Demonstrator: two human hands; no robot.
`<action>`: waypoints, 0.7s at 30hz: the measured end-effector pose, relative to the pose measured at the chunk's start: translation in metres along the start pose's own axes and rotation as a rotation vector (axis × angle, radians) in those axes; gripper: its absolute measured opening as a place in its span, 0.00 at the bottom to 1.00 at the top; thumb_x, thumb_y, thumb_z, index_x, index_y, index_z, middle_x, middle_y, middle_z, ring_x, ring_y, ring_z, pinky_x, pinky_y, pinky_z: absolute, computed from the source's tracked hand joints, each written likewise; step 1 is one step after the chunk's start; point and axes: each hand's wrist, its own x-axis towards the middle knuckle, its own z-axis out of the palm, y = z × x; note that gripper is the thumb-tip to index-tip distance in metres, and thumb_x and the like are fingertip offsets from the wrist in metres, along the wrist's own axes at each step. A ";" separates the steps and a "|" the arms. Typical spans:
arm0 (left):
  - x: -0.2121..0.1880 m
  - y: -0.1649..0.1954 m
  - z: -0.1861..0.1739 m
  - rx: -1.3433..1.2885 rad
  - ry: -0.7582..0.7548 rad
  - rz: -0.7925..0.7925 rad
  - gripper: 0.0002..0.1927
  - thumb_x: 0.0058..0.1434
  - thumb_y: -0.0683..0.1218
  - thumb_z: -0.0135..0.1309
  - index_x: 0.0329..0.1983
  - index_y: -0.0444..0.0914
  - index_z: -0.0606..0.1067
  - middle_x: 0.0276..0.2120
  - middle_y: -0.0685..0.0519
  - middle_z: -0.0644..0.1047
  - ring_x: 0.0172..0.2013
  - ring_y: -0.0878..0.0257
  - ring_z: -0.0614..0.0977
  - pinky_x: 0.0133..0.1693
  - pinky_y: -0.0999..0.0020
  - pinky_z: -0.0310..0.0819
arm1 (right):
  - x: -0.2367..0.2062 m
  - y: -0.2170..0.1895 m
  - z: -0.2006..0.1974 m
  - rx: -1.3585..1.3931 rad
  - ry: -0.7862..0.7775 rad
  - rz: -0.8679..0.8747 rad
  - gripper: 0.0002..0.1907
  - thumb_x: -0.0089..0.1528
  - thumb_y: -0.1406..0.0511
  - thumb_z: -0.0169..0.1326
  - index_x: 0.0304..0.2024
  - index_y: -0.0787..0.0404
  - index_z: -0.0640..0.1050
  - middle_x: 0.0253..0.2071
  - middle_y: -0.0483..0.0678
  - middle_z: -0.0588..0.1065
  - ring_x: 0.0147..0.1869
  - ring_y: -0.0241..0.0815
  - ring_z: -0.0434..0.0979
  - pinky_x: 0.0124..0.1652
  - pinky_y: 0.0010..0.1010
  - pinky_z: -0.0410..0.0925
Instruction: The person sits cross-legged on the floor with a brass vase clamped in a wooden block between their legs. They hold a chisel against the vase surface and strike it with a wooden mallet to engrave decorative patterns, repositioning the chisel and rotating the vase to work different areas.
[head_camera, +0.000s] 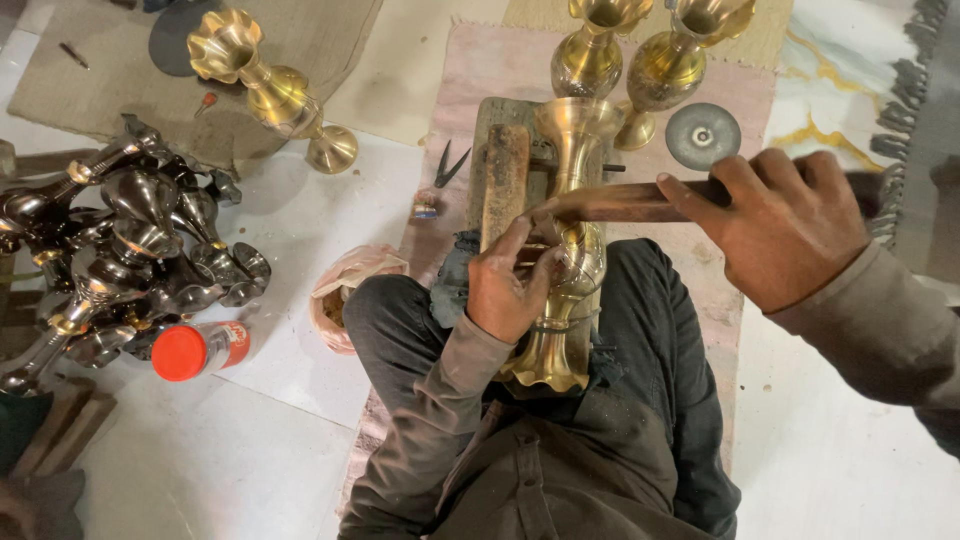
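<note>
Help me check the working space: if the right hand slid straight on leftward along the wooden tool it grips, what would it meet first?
Probably the left hand on the brass vase; the right hand holds the wooden tool pointing there, though depth is unclear.

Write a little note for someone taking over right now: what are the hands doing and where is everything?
Left hand: fingers pinch a small tool against the brass vase lying across the lap and wooden block.
Right hand: grips a wooden mallet, its head over the tool.
Done: pattern shows on the vase's middle.
Left: how much more is hard to tell.
Nearby: two brass vases ahead, one lying on its side, dark vases piled left.
</note>
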 end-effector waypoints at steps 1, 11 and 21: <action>0.000 0.001 0.000 -0.022 -0.019 -0.027 0.27 0.63 0.32 0.58 0.65 0.32 0.70 0.52 0.40 0.80 0.50 0.58 0.86 0.48 0.68 0.85 | 0.001 0.002 -0.003 -0.048 0.041 -0.006 0.24 0.63 0.61 0.55 0.62 0.39 0.77 0.46 0.44 0.76 0.46 0.42 0.76 0.46 0.42 0.69; -0.001 0.009 0.003 -0.052 -0.065 -0.156 0.23 0.63 0.32 0.57 0.62 0.33 0.72 0.46 0.44 0.81 0.43 0.59 0.88 0.41 0.68 0.88 | 0.011 0.016 -0.018 0.247 0.063 -0.010 0.30 0.64 0.65 0.55 0.69 0.40 0.72 0.54 0.47 0.72 0.54 0.47 0.73 0.50 0.46 0.69; -0.013 0.013 0.012 -0.133 0.042 -0.269 0.20 0.63 0.33 0.58 0.59 0.33 0.73 0.39 0.46 0.81 0.38 0.59 0.88 0.35 0.69 0.85 | 0.012 0.014 -0.025 0.400 0.060 0.022 0.30 0.68 0.65 0.55 0.72 0.43 0.70 0.57 0.49 0.71 0.57 0.50 0.71 0.55 0.49 0.66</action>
